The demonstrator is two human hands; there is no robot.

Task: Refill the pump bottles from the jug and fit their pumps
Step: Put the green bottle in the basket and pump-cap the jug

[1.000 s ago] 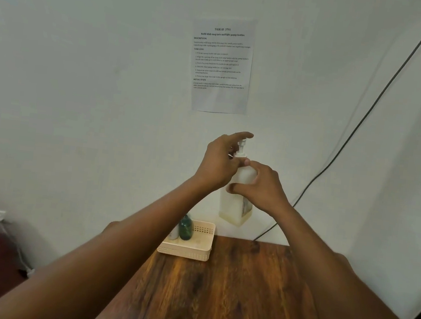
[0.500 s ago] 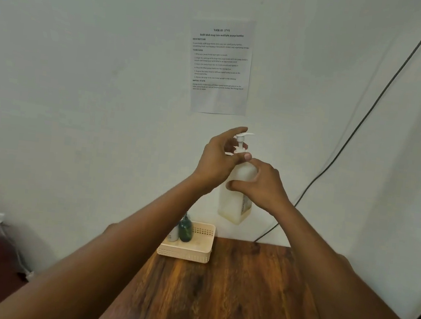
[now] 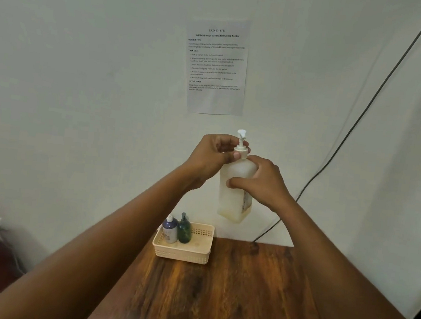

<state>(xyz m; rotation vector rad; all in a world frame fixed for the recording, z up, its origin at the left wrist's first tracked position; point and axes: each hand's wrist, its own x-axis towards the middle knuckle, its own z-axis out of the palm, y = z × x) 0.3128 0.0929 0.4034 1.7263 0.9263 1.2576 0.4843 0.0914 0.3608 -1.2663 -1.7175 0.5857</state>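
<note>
The right hand (image 3: 261, 183) holds the big bottle (image 3: 236, 188) above the basket (image 3: 183, 250). Left fingers (image 3: 236, 156) pinch its pump (image 3: 240, 144); next, twist it tight.

Both arms reach out in front, lifted up and almost straight. The left hand (image 3: 211, 156) has its fingers curled, and the thumb and fingertips pinch the pump collar (image 3: 240, 150) (the thumb is on the near side). The right hand (image 3: 261, 185) wraps around the bottle (image 3: 233, 201), with its thumb across the front, holding it in the air.
</note>
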